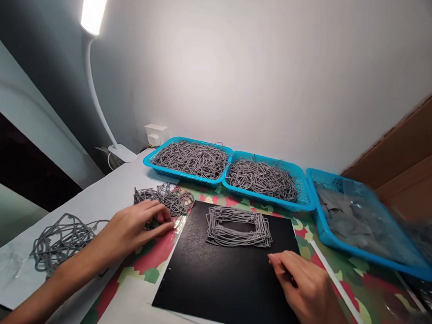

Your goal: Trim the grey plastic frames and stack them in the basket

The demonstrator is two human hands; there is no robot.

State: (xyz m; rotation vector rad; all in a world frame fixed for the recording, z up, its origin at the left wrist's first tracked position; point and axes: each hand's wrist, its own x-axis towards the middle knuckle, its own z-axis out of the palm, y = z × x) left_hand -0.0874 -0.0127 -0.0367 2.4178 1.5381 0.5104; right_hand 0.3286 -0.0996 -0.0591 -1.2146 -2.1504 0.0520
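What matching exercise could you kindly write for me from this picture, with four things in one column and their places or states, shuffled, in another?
Things:
1. stack of grey frames
2. lamp
3. white stick
4. left hand

Places or states:
A. close to a tangle of grey pieces
B. lying on the patterned cover, to the right of the black mat
C. lit, at the upper left of the picture
D. lying on the black mat

Right pairs: 1-D, 2-C, 3-B, 4-A
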